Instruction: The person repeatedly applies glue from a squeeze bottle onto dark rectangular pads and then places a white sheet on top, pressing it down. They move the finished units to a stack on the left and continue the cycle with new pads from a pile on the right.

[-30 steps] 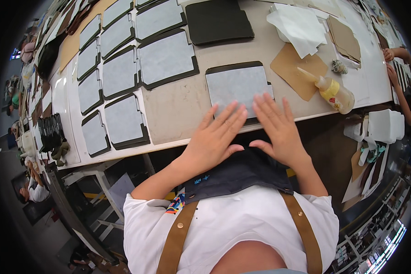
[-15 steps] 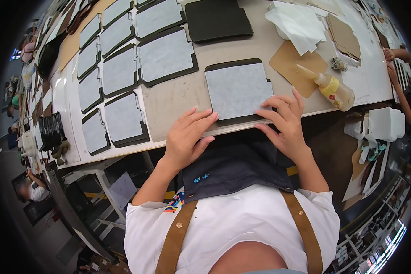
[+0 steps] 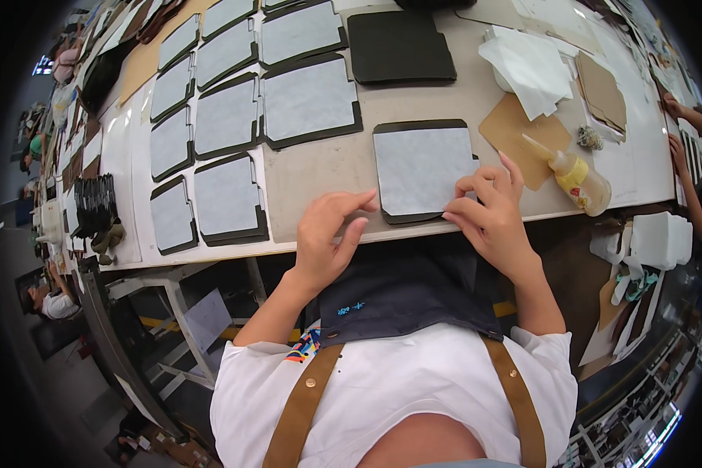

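Between the hands (image 3: 324, 234) (image 3: 495, 209) lies a squarish, matte grey panel (image 3: 423, 168), black-edged.

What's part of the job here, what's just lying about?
In the job:
- grey-faced, black-edged panel
- right hand, fingers at its lower right corner
- left hand, near its left edge
- likely the similar panels in rows

Apparently lying about, untouched:
- squeeze bottle
- tan sheet
- white sheet
- brown pieces

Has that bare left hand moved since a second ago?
Yes, leftward: judged against the translucent plastic bottle, the bare left hand went from over the grey, black-edged rectangular panel to beside its left edge.
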The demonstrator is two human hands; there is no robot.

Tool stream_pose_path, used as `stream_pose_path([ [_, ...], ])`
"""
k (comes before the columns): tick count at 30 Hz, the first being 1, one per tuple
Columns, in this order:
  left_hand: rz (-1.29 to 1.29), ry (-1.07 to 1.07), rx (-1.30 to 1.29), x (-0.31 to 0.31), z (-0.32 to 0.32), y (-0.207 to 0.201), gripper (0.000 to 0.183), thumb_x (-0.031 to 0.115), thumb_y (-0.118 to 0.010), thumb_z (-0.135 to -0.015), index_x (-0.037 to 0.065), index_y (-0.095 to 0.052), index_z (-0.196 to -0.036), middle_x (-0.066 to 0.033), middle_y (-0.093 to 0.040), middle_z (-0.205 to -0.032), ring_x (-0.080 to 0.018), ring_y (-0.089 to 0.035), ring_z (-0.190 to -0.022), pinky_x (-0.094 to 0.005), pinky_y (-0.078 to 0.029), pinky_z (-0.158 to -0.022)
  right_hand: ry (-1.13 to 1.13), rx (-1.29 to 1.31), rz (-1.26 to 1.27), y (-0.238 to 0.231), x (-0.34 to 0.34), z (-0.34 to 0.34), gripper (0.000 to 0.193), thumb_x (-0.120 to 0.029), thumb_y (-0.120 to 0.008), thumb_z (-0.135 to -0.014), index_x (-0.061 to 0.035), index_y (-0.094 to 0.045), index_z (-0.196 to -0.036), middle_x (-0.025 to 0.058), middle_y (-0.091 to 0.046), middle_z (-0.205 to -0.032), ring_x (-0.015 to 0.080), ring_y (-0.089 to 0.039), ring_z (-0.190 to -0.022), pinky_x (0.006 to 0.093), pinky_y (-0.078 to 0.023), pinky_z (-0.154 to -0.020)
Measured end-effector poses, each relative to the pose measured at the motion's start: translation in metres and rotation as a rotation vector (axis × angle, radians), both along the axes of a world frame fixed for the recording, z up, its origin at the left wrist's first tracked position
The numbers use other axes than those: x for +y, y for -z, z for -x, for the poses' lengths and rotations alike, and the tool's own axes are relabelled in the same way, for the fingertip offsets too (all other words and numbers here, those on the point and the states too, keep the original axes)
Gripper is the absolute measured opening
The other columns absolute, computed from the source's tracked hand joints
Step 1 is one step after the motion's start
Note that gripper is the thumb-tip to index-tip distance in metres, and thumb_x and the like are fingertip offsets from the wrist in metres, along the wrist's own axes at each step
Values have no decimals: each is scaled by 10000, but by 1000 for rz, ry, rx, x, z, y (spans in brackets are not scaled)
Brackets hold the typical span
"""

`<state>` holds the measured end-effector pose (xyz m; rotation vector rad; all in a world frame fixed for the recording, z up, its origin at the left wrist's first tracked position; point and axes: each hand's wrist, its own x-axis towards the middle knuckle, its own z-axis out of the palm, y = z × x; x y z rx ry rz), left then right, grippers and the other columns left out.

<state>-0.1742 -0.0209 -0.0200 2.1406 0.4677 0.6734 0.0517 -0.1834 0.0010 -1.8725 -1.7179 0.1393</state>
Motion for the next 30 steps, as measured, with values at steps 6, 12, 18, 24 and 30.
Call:
stream_pose_path([
  [6,775,-77,117,10,-1,-13,295,230,-531,-1060,-37,-650,-1107,-51,-664,-828,-65,-598,-730,-206,-453,-614,84,-37,-297,7,-8,8,168,-119,-807,-736,-152,-680,-841,-14,-626,-920,223,-568,-916,504,-285,-1099],
  [12,675,13,188,21,-18,-12,245,194,-623,-1011,-50,-639,-1035,-29,-639,-792,-59,-551,-710,-226,-452,-632,-111,-116,-258,16,-16,31,160,-237,-789,-799,-165,-713,-921,-5,-642,-1004,226,-567,-934,511,-286,-1094],
  [18,356,-202,136,47,13,-30,226,192,-692,-942,-22,-674,-1014,-112,-685,-800,-153,-610,-671,-293,-513,-675,138,-39,-260,12,-14,7,156,-230,-697,-893,-125,-689,-1008,55,-650,-1073,256,-588,-1032,519,-279,-1123],
  [24,12,-365,74,135,-2,-66,153,118,-662,-969,-25,-677,-1021,0,-670,-799,-52,-581,-747,-222,-479,-692,321,-138,-279,21,-12,-13,148,-178,-670,-910,-98,-669,-1034,69,-640,-1093,267,-579,-1072,531,-278,-1126],
  [30,497,-437,-360,277,-90,-43,296,208,-637,-994,-32,-643,-1166,-22,-687,-908,-47,-568,-756,-210,-440,-660,393,-147,-316,31,-7,-12,110,-166,-658,-918,-94,-663,-1001,69,-633,-1088,279,-566,-1084,531,-288,-1118],
])
